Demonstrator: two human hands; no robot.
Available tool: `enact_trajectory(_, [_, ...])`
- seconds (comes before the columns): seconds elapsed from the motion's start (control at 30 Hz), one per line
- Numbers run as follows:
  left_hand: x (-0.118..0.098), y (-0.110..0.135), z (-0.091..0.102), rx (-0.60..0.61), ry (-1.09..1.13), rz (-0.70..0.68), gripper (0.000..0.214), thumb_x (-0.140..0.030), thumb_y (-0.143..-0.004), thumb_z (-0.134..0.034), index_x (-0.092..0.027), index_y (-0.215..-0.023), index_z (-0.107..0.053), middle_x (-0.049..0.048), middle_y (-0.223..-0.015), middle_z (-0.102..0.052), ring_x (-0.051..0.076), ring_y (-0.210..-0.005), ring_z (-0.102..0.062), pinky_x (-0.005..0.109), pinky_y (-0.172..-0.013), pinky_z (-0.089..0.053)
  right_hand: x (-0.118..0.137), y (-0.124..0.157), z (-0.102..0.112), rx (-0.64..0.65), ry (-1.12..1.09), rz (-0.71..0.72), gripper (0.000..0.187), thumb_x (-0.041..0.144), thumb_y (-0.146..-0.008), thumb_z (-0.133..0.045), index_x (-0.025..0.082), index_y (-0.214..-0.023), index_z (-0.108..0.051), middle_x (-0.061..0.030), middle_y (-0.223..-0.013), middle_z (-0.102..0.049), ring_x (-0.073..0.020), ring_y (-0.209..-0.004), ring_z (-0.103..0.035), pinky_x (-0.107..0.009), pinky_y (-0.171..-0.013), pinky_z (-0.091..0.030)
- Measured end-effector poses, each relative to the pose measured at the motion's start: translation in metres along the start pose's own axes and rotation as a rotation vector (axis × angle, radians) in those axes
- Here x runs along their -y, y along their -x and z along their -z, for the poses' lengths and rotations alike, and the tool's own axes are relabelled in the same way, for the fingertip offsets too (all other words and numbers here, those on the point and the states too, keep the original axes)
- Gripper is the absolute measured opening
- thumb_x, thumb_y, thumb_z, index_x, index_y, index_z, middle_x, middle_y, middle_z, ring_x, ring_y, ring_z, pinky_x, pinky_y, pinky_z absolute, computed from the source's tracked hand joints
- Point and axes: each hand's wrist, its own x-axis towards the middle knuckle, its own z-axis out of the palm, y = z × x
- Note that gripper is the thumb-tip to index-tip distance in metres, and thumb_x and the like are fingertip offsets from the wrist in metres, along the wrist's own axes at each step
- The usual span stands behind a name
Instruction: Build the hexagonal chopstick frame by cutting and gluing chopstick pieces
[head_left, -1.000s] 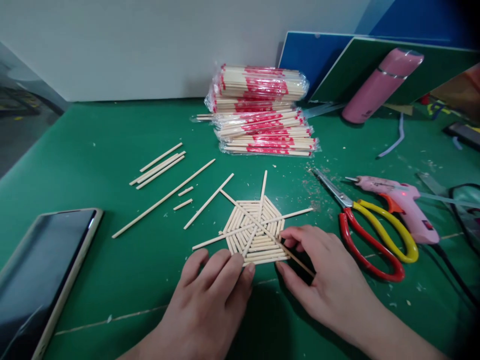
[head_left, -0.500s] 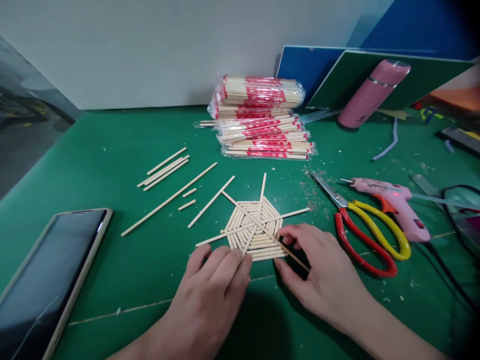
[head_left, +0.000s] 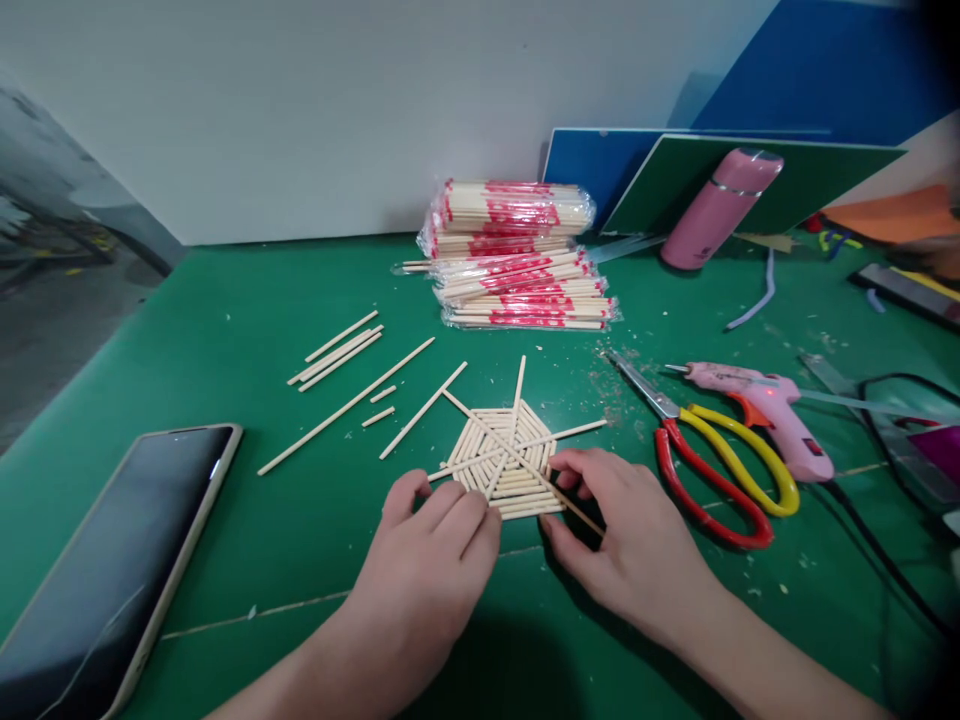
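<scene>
A flat six-sided web of chopsticks point(head_left: 523, 488) lies on the green table, its rings of short pieces crossed by long sticks that meet at the middle. My left hand point(head_left: 431, 575) is closed at the lower left of the web, its fingers pressed on the sticks. On the right edge, my right hand point(head_left: 626, 525) grips the web between thumb and fingers, with one long stick's end running under the palm. A loose chopstick piece point(head_left: 424, 411) lies just left of the web. Two short stubs point(head_left: 380, 406) are beside it.
Farther left are a long chopstick point(head_left: 345, 407), several cut pieces point(head_left: 339, 358) and a phone point(head_left: 120, 560). Wrapped chopstick packs point(head_left: 521, 270) are stacked behind. To the right are scissors point(head_left: 720, 460), a pink glue gun point(head_left: 784, 410) with a cord, and a pink flask point(head_left: 720, 212).
The view has shifted slightly, so the table items sit a little lower. My left hand's fingers have moved slightly up over the web's lower-left stick; the right hand keeps its grip.
</scene>
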Motion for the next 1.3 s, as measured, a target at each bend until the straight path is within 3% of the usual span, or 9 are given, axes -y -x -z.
enact_trajectory(0.2, [-0.001,-0.005,0.002,0.025,-0.049,-0.013,0.023,-0.007,-0.076,-0.038,-0.017,-0.074,-0.059,0.0026,-0.067,-0.06,0.018,-0.068,-0.05,0.04,-0.074,-0.028,0.001,-0.001,0.001,0.003,-0.003,-0.004,0.033,0.023,-0.07,-0.057,0.021,-0.101,-0.047,-0.0011,-0.089,-0.059,-0.0183,-0.081,-0.053,-0.033,-0.068,-0.038])
enact_trajectory(0.33, [-0.002,-0.006,0.003,0.029,0.032,0.057,0.024,-0.012,-0.082,-0.037,-0.018,-0.072,-0.059,0.0013,-0.067,-0.059,0.017,-0.068,-0.05,0.038,-0.073,-0.028,0.0,0.002,0.003,-0.004,-0.02,0.01,0.038,0.025,-0.068,-0.056,0.02,-0.105,-0.047,-0.0044,-0.097,-0.058,-0.0203,-0.085,-0.053,-0.035,-0.069,-0.04])
enact_trajectory(0.53, [0.003,-0.004,0.009,0.071,0.152,0.157,0.018,-0.023,-0.082,-0.043,-0.018,-0.091,-0.058,0.0032,-0.079,-0.058,0.018,-0.077,-0.05,0.037,-0.074,-0.032,-0.004,0.004,0.005,-0.044,-0.048,0.06,0.041,0.023,-0.068,-0.055,0.019,-0.108,-0.046,-0.0075,-0.106,-0.055,-0.0228,-0.097,-0.049,-0.039,-0.078,-0.042])
enact_trajectory(0.67, [0.006,-0.003,0.008,0.054,0.193,0.224,0.026,-0.028,-0.078,-0.049,-0.017,-0.101,-0.056,0.0074,-0.093,-0.057,0.022,-0.089,-0.049,0.038,-0.076,-0.035,-0.005,0.0,0.006,-0.063,0.001,0.115,0.046,0.024,-0.066,-0.056,0.018,-0.11,-0.045,-0.0092,-0.11,-0.052,-0.0246,-0.102,-0.046,-0.042,-0.083,-0.039])
enact_trajectory(0.9, [0.009,-0.006,0.004,0.086,0.166,0.143,0.032,-0.033,-0.082,-0.043,-0.02,-0.109,-0.052,0.0089,-0.12,-0.052,0.028,-0.114,-0.04,0.05,-0.088,-0.026,0.002,-0.014,0.01,0.054,0.071,0.182,0.052,0.024,-0.067,-0.055,0.019,-0.117,-0.042,-0.0084,-0.117,-0.05,-0.0252,-0.105,-0.042,-0.044,-0.085,-0.036])
enact_trajectory(1.3, [0.016,-0.006,-0.007,0.098,0.206,0.057,0.026,-0.025,-0.083,-0.041,-0.021,-0.104,-0.055,0.0098,-0.119,-0.054,0.025,-0.113,-0.044,0.049,-0.091,-0.026,0.002,-0.024,0.008,0.097,0.081,0.182,0.052,0.031,-0.068,-0.054,0.017,-0.118,-0.043,-0.0089,-0.115,-0.052,-0.0257,-0.105,-0.041,-0.043,-0.084,-0.035])
